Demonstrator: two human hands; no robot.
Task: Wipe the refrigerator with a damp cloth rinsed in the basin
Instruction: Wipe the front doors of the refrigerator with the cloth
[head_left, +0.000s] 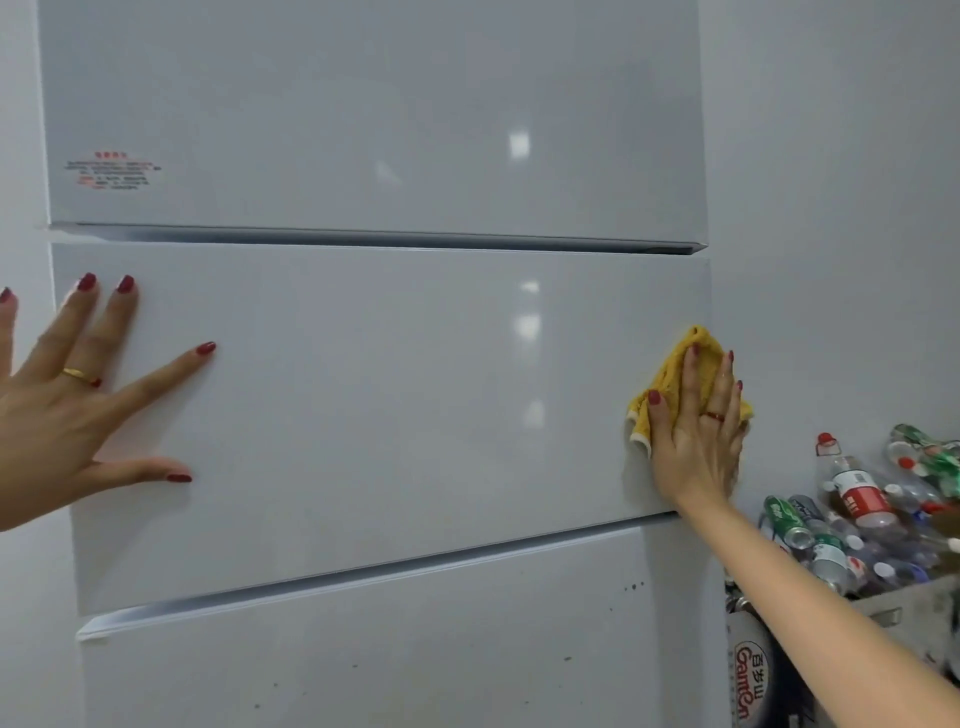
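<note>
The white refrigerator (374, 405) fills the view, with three glossy door panels stacked one above another. My left hand (72, 395) lies flat with fingers spread on the left side of the middle panel and holds nothing. My right hand (698, 436) presses a crumpled yellow cloth (675, 376) flat against the right edge of the same panel. The cloth shows above and to the left of my fingers. No basin is in view.
A box (914, 608) heaped with empty plastic bottles and cans (857, 499) stands right of the fridge, close under my right forearm. Small dark specks (634, 586) mark the bottom panel. A red-print sticker (111, 171) sits on the top panel. White wall flanks both sides.
</note>
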